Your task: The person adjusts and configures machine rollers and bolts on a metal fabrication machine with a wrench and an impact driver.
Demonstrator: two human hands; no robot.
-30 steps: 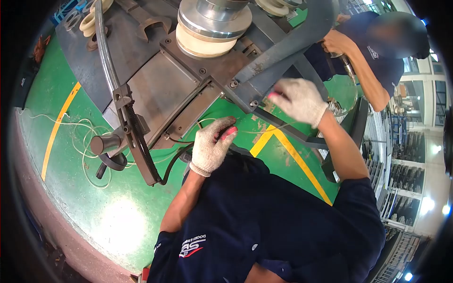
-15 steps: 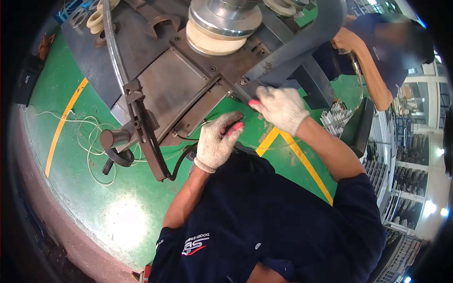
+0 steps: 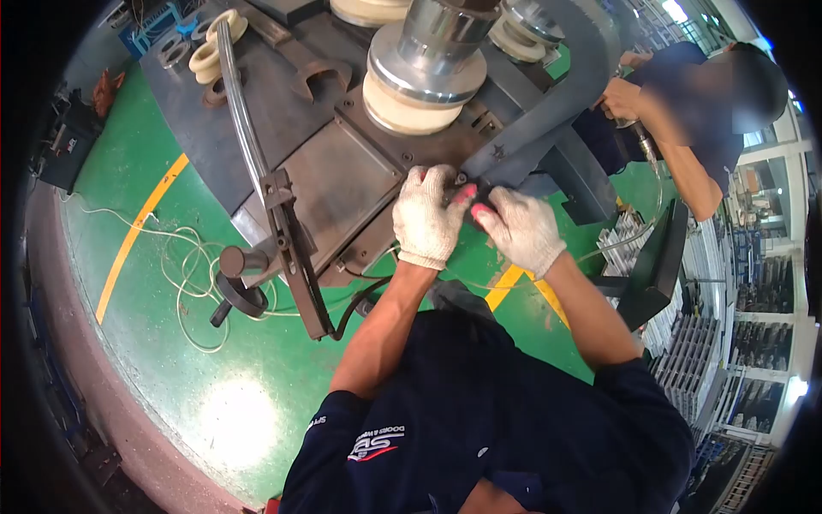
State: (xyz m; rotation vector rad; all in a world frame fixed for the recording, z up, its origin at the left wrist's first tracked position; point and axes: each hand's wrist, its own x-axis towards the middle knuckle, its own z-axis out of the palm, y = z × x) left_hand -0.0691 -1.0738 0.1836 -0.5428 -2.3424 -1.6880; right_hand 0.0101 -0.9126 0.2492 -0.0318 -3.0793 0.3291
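Note:
My left hand (image 3: pixel 425 221), in a white knit glove with a pinkish-red thumb tip, is at the front corner of the machine bed (image 3: pixel 342 163), fingers curled beside a bolt head (image 3: pixel 462 178). Close to its right, my gloved right hand (image 3: pixel 524 233) is closed, thumb and fingers drawn together at a dark part below the curved metal arm (image 3: pixel 539 120). What either hand grips is hidden by the fingers. Behind them stands a shiny steel roller with a cream-coloured ring (image 3: pixel 411 103).
A toothed bar (image 3: pixel 295 257) with a hand crank (image 3: pixel 241 295) projects at the left. An open-end wrench (image 3: pixel 317 77) and cream rings (image 3: pixel 205 62) lie on the machine table. A thin hose (image 3: pixel 184 295) coils on the floor. A co-worker (image 3: pixel 685 103) holds a hose-fed tool at right.
My left hand has moved up and right to the machine's corner. The right hand has shifted slightly down and right, and the view has tilted, so the machine sits lower and further right.

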